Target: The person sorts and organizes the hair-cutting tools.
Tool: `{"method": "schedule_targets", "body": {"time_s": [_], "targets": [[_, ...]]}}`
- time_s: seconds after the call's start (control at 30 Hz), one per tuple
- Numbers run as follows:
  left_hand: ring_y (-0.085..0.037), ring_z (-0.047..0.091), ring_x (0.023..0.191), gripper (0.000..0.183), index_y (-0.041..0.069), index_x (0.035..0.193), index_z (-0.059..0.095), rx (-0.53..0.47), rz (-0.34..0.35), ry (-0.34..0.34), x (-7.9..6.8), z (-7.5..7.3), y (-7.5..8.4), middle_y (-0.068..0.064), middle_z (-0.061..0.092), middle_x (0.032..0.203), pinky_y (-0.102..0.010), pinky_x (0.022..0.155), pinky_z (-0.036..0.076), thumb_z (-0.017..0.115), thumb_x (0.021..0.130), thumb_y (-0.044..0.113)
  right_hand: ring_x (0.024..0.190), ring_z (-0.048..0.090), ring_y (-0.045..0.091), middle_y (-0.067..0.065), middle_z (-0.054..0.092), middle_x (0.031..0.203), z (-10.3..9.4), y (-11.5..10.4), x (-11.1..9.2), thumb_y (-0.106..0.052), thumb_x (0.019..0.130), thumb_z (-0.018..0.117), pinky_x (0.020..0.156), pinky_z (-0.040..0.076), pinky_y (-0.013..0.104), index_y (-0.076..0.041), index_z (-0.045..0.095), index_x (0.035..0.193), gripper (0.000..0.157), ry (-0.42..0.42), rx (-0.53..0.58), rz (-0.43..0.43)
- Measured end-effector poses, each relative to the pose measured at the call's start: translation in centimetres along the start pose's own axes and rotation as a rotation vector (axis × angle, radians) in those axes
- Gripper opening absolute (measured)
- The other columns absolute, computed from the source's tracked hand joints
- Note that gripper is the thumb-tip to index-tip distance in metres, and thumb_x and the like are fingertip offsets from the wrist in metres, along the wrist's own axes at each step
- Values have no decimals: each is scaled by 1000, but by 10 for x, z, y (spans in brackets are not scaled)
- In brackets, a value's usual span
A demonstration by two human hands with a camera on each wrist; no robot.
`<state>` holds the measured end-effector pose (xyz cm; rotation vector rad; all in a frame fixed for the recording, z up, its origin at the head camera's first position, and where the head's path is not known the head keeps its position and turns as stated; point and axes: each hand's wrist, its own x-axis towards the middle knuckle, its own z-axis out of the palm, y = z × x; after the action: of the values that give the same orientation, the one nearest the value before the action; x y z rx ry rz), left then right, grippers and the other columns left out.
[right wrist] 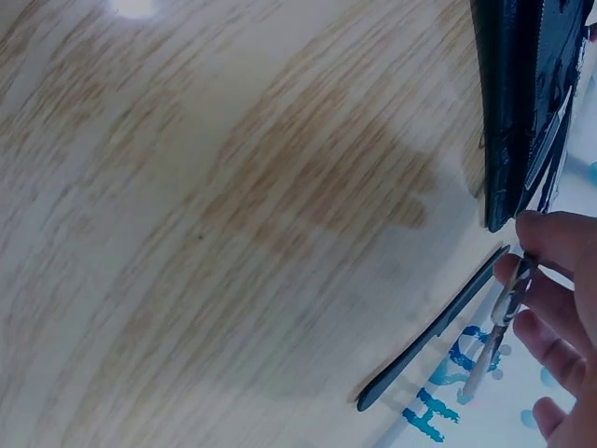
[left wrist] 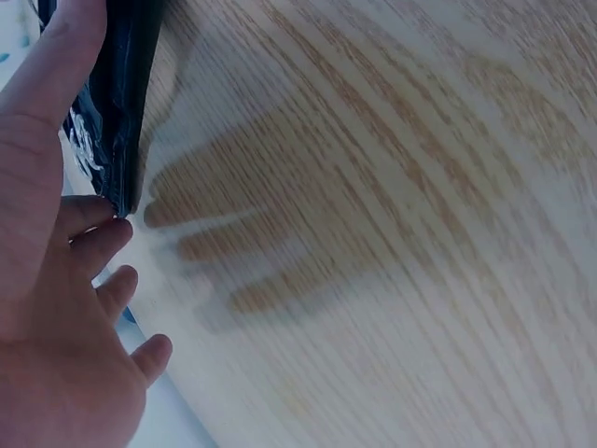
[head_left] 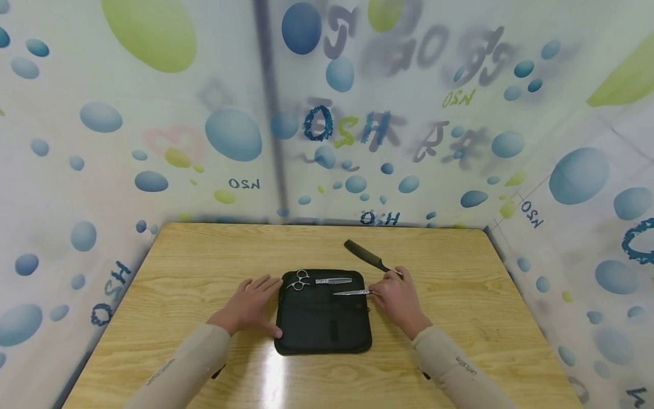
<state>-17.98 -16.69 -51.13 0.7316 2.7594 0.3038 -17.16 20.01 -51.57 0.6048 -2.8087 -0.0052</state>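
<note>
"Scissors (head_left: pixel 351 292) there, blades over the right side of that black case (head_left: pixel 311 324), handles pinched between the right hand's (head_left: pixel 395 298) thumb and fingers."

"And the left hand (head_left: pixel 247 307)?"

"Fingers spread, resting against the case's left edge, thumb near the front corner. Another pair (head_left: pixel 332 281) lies along the far side of the case."

"That comb (head_left: pixel 364 254) on the table (head_left: pixel 204 255)?"

"Just beyond the right hand; I can't tell whether they touch."

Shot bright from the head, with glare (head_left: pixel 274 375) toward the near edge of the surface (head_left: pixel 449 272). Dimmer and softer from both wrists, showing hand shadows (left wrist: pixel 280 191).
</note>
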Motion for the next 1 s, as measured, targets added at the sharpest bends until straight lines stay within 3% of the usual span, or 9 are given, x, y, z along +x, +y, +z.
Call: {"method": "schedule_targets", "body": {"time_s": [0.43, 1.0], "targets": [[-35, 21, 149, 128, 6, 151, 33, -5, 7, -65, 1, -2, 2, -11, 32, 159, -62, 117, 15, 86, 51, 66, 93, 61, 17, -10, 76, 87, 5, 1, 2, -23, 79, 81, 107, 33, 50, -24, 79, 92, 13, 10, 1, 26], [-36, 25, 148, 112, 0, 144, 43, 32, 28, -2, 2, -2, 8, -13, 40, 153, -59, 116, 22, 89, 57, 54, 95, 62, 18, -10, 76, 87, 8, -11, 5, -23, 81, 79, 106, 35, 49, -24, 78, 91, 10, 42, 45, -23]]}}
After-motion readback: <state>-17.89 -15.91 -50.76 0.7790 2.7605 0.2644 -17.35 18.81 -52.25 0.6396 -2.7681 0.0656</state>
